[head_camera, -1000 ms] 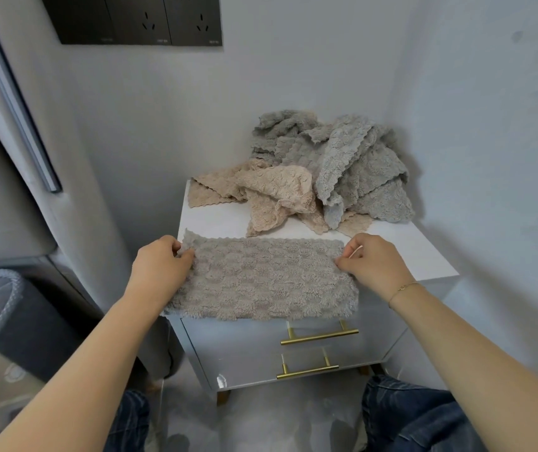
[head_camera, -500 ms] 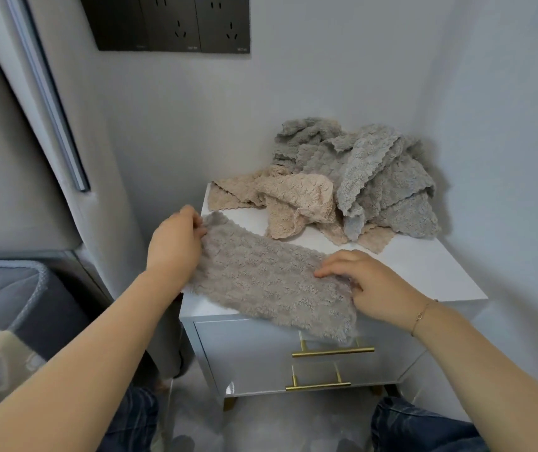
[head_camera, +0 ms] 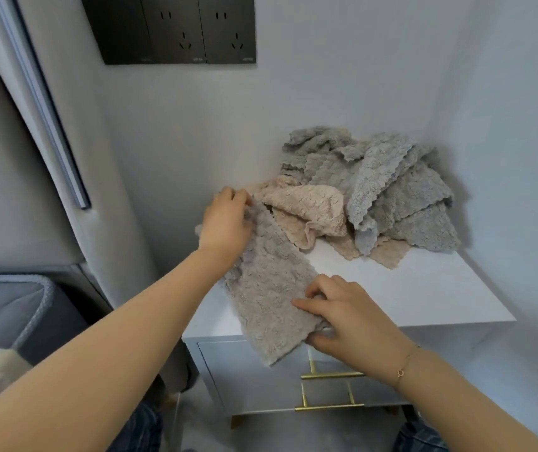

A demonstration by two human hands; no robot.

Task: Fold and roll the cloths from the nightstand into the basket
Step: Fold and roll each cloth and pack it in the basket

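I see my left hand [head_camera: 226, 223] pinching the far end of a nubby, folded taupe cloth [head_camera: 269, 285] at frame centre, lying diagonally on the white nightstand [head_camera: 424, 288]; my right hand [head_camera: 347, 316] seemingly grips its near end. Crumpled scalloped cloths [head_camera: 375, 190] heap behind. A grey basket [head_camera: 37, 308] sits lower left.

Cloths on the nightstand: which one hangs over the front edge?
The taupe folded strip under both hands; its near end droops over the drawer front, while the beige and blue-grey cloths sit heaped at the back.

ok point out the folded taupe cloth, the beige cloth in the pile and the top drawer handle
folded taupe cloth [head_camera: 267, 282], head view, middle of the strip
beige cloth [head_camera: 306, 207], head view, its upper fold
top drawer handle [head_camera: 332, 375], head view, the brass bar
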